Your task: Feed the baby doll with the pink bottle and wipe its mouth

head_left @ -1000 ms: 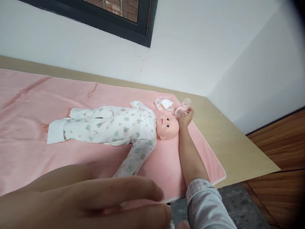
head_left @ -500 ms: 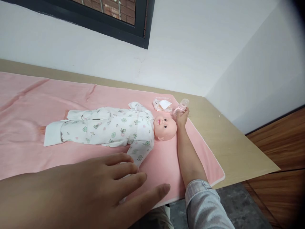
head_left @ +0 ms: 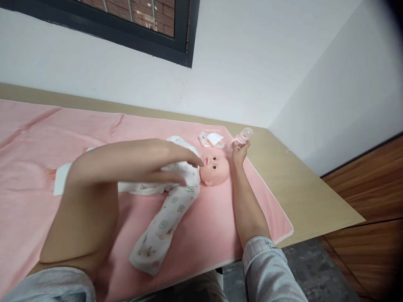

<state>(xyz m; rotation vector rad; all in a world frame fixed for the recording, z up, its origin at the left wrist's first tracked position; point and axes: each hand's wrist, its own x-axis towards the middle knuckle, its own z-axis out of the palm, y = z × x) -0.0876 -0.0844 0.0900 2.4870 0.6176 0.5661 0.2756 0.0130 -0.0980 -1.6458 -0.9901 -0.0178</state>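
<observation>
A baby doll (head_left: 217, 170) in a white printed sleepsuit (head_left: 163, 218) lies on its back on a pink blanket (head_left: 220, 226), head to the right. My left hand (head_left: 163, 161) reaches over the doll's chest, fingers stretched flat toward its chin, holding nothing. My right hand (head_left: 239, 152) is beyond the doll's head, fingers closed on a small pink baby bottle (head_left: 242, 137) with a clear cap, tilted just above the table.
A crumpled clear wrapper with a white tissue (head_left: 212, 139) lies by the blanket's far corner. The wooden table (head_left: 308, 197) ends at right over a wood floor (head_left: 371, 235). White walls and a dark window frame (head_left: 185, 37) stand behind.
My left hand has moved from close to the camera out over the doll's chest. My right hand stays at the bottle, which is lifted slightly.
</observation>
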